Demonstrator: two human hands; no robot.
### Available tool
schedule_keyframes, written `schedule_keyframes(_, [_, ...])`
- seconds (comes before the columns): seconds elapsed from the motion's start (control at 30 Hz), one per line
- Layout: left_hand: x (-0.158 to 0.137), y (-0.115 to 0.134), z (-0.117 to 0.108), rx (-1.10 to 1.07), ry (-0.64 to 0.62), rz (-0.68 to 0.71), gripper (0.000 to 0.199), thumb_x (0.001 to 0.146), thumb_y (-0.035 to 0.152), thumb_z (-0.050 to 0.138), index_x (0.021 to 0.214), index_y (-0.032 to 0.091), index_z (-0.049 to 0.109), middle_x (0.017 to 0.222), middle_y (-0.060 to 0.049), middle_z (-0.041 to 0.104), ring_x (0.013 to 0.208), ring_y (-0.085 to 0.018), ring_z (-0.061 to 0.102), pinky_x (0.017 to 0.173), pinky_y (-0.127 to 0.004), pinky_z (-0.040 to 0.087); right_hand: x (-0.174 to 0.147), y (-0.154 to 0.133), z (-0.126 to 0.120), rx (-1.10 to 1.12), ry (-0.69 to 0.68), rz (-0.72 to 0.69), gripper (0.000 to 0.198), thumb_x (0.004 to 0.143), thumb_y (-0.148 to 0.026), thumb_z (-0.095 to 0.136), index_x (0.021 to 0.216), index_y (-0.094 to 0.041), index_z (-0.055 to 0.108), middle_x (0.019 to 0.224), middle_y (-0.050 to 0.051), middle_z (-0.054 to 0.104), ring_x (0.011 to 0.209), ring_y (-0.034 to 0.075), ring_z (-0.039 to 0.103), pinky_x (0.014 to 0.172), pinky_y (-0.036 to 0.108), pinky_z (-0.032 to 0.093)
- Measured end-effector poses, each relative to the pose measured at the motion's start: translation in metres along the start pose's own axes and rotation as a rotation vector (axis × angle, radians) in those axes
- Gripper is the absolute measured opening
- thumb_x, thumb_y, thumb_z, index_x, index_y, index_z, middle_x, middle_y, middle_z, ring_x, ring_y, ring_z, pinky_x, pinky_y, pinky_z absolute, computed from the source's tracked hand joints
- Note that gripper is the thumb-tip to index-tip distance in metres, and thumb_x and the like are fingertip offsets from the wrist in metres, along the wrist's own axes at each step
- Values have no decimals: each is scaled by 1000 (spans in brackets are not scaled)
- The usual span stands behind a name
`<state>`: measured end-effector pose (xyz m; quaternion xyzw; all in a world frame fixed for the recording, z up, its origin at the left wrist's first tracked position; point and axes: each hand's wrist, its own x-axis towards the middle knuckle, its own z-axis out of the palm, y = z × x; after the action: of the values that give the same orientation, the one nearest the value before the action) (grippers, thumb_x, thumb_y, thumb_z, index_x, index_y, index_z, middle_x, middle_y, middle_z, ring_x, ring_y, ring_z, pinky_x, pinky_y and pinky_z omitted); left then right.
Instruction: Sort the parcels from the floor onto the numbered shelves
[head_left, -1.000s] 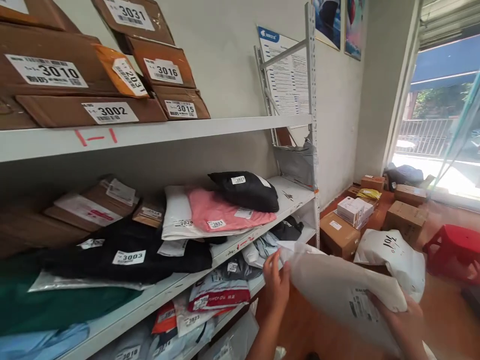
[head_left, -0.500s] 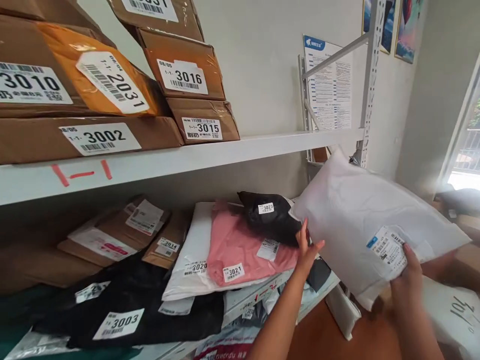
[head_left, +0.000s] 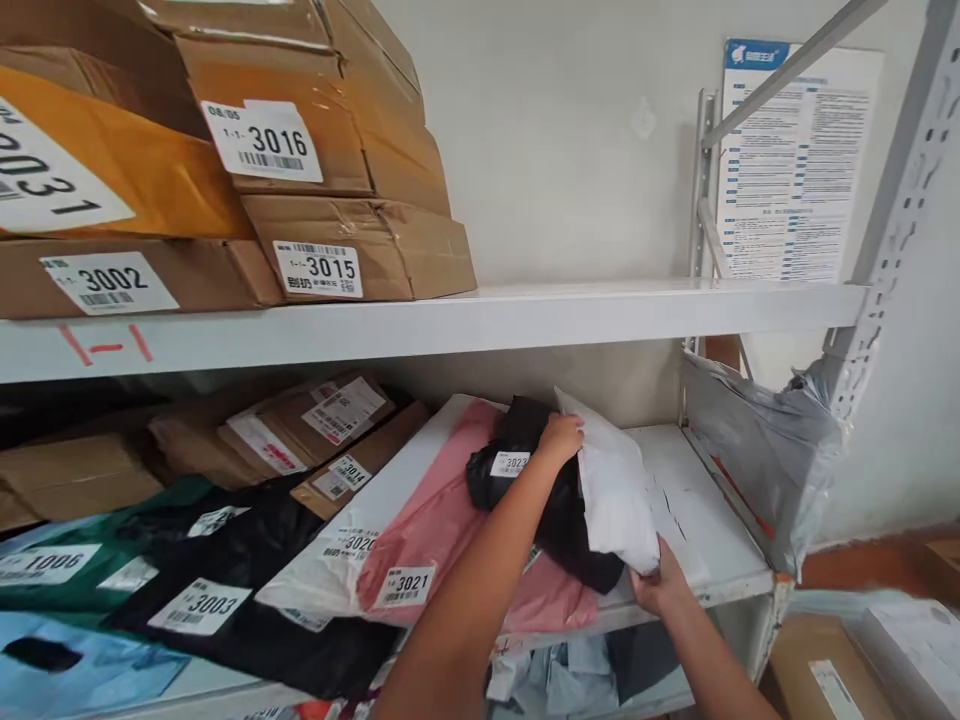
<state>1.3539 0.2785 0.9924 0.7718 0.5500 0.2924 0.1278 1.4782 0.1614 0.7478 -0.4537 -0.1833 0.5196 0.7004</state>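
Gripping the white parcel with both hands, left hand on its far edge, right hand closed on its near corner, so it stands beside the black parcel.

Left of the left hand, the orange parcel runs off the frame, its number cut short. The white bag covers part of the black bag; the right hand hides its lower corner.
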Motion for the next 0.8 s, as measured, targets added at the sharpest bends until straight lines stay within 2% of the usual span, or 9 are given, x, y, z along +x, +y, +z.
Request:
schedule_keyframes(0.1, [-21, -17, -3, 121, 20, -63, 15, 81, 20, 75, 95, 17, 81, 120, -19, 68, 125, -45, 59, 110, -60, 43, -5, -4, -46, -32, -198, 481, 43, 90, -60, 58, 73, -22, 67, 66, 4, 71, 67, 15, 72, 70, 22, 61])
schedule_keyframes(0.17, [-39, -24, -8, 189, 49, -105, 20, 78, 34, 81, 94, 22, 81, 138, -18, 61, 141, -55, 40, 117, -74, 24, 0, -19, -91, -316, -454, 677, 58, 85, -74, 59, 69, -19, 68, 60, 5, 67, 56, 15, 67, 57, 22, 57])
schedule_keyframes(0.27, [-55, -36, -12, 251, 77, -175, 40, 70, 47, 88, 103, 26, 79, 155, -17, 49, 147, -60, 25, 115, -83, 8, 25, -51, -147, -900, -636, 327, 68, 68, -85, 67, 65, -17, 68, 60, 9, 68, 59, 23, 68, 62, 34, 59])
schedule_keyframes(0.33, [-59, -49, -10, 260, 156, -234, 66, 62, 52, 93, 120, 27, 73, 156, -21, 46, 146, -61, 26, 113, -84, 7, 46, -66, -161, -1097, -560, -74, 75, 61, -81, 75, 97, -16, 76, 103, 17, 77, 101, 36, 73, 93, 47, 58])
schedule_keyframes(0.4, [-59, -66, -6, 216, 283, -310, 91, 58, 61, 92, 136, 25, 62, 153, -26, 47, 144, -62, 30, 111, -85, 9, 62, -68, -156, -1232, -546, -302, 114, 50, -70, 86, 146, -15, 56, 154, 22, 52, 145, 44, 44, 120, 55, 37])
schedule_keyframes(0.47, [-60, -83, -3, 110, 380, -361, 98, 60, 69, 87, 140, 23, 56, 147, -27, 51, 140, -61, 37, 109, -81, 20, 69, -56, -140, -1373, -633, -374, 152, 40, -55, 93, 165, -12, 19, 171, 23, 20, 159, 45, 14, 128, 59, 15])
schedule_keyframes(0.53, [-63, -92, -1, -23, 402, -361, 89, 64, 67, 85, 136, 24, 57, 140, -24, 58, 132, -55, 50, 106, -71, 36, 72, -39, -124, -1448, -716, -417, 158, 41, -45, 93, 166, -11, 2, 172, 23, 13, 159, 45, 8, 129, 60, 5])
schedule_keyframes(0.67, [-78, -76, -2, -80, 385, -357, 78, 65, 44, 93, 131, 23, 58, 120, -17, 69, 110, -43, 66, 93, -55, 51, 92, -17, -104, -1324, -759, -469, 142, 53, -39, 86, 166, -12, 5, 169, 25, 26, 156, 45, 23, 128, 60, 15])
schedule_keyframes(0.8, [-96, -42, -11, 138, 545, -365, 78, 70, 38, 91, 137, 17, 58, 124, -19, 61, 119, -40, 60, 101, -52, 49, 120, -17, -99, -1208, -799, -452, 128, 57, -44, 85, 162, -10, 21, 160, 28, 41, 148, 44, 40, 124, 59, 28])
